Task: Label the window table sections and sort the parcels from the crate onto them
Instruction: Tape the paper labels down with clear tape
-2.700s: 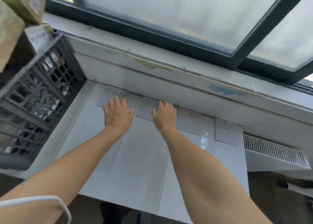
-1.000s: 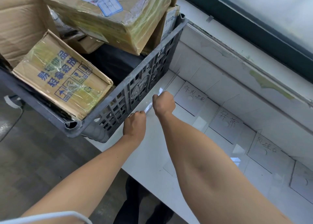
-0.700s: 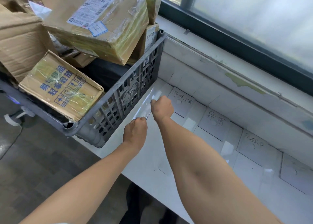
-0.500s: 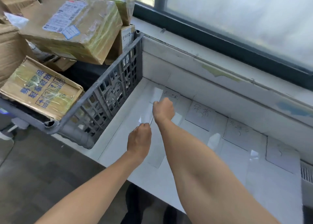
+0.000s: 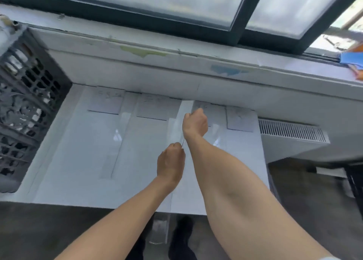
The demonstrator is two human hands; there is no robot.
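1. Now, you stand at the white window table (image 5: 78, 161) with both forearms out over it. The view is slightly motion-blurred.
2. R hand (image 5: 195, 122): fingers curled into a fist, pinching the far part of a clear tape strip (image 5: 183, 112). The hand sits over the back of the table and covers part of label 3 (image 5: 216, 112).
3. L hand (image 5: 170, 161): fingers curled, pinching the near end of the same strip. It is closer to you, just beside the R wrist.
4. The tape strip runs front-to-back btwn the hands, in the gap btwn label 2 (image 5: 157, 107) and label 3. Its far end reaches past the R hand toward the back edge. Can't tell whether it touches the tabletop.
5. There are 4 paper labels in a row along the back edge: label 1 (image 5: 107, 100) at L, then 2, 3, and label 4 (image 5: 240, 118) at R. The handwriting is too blurred to read.
6. A second strip (image 5: 121, 142) lies flat on the table, btwn labels 1 & 2. A third strip (image 5: 159, 230) hangs off the front edge.
7. Crate (image 5: 25, 102): dark grey lattice at the L end of the table. Its contents are too blurred to make out.
8. Misc: a vent grille (image 5: 290, 131) is to the R of the table, and a blue item (image 5: 351, 58) is on the sill, far R.
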